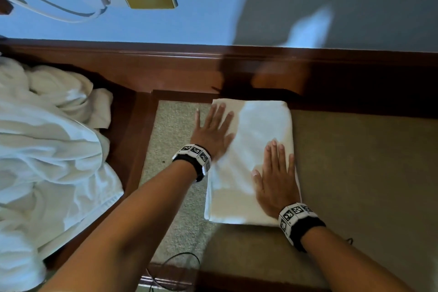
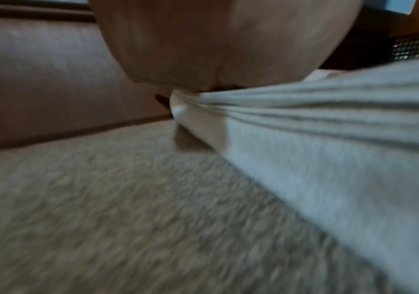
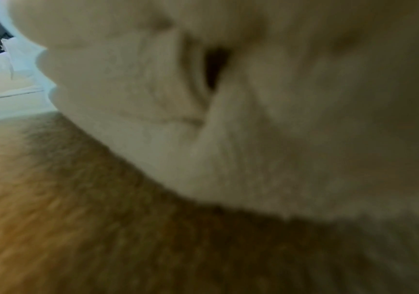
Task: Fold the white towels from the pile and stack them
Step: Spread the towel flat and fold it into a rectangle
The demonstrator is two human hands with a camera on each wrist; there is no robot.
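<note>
- White cotton, loose: the pile of towels (image 1: 47, 149) heaped at far left, unfolded and rumpled, well apart from my hands. Judged soft and limp; a towel from it is best lifted by two corners of one edge so it hangs flat.
- Brown wood: the frame (image 1: 132, 125) between the pile and the carpet (image 1: 173, 197).
- My left hand (image 1: 213, 130), fingers straight and spread, nothing gripped. It lies flat on the left edge of the folded towel, thumb out over the carpet.
- White terry, folded: the folded towel (image 1: 251, 163), a neat long rectangle on the carpet, far end near the wooden skirting. The left wrist view shows several layers stacked at its edge (image 2: 316, 111). Judged light, thick and springy, not slippery, likely to puff up unless pressed. To move it whole, I would slide flat hands under both long sides.
- My right hand (image 1: 276, 178), likewise flat and open, palm down on the towel's near right part, holding nothing.
</note>
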